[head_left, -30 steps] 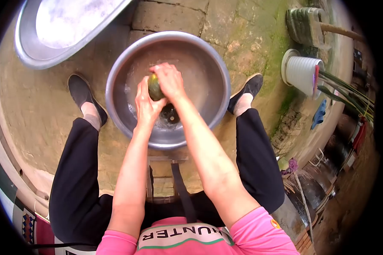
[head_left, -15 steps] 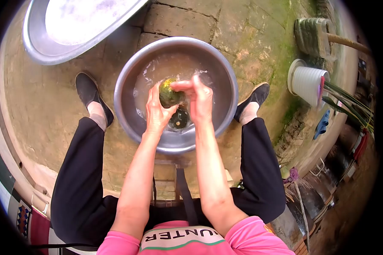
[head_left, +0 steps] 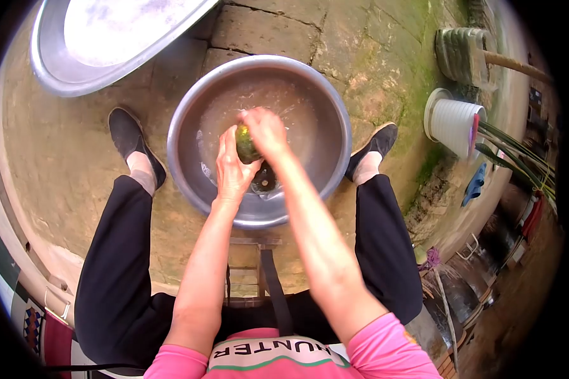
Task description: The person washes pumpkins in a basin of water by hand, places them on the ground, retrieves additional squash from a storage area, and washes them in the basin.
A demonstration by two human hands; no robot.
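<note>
A metal basin [head_left: 310, 189] with murky water stands on the ground between my feet. Over it my left hand [head_left: 232, 170] grips a round green squash [head_left: 245, 146] with a yellow patch, fingers along its left side and thumb beneath. My right hand [head_left: 265, 131] lies over the squash's upper right side, its fingers bent across the top and slightly blurred by motion. Just below, a second dark green squash [head_left: 265, 179] sits in the water, partly covered by my right wrist.
A larger metal tub [head_left: 76, 79] with whitish contents is at the upper left. On the right are a white ribbed pot [head_left: 454, 121], a clear plastic container [head_left: 458, 57] with a wooden handle, long green leaves [head_left: 515, 161] and a blue cloth [head_left: 475, 184].
My right hand was apart from the squash's right side half a second ago and is now back across its top. My left hand keeps its hold.
</note>
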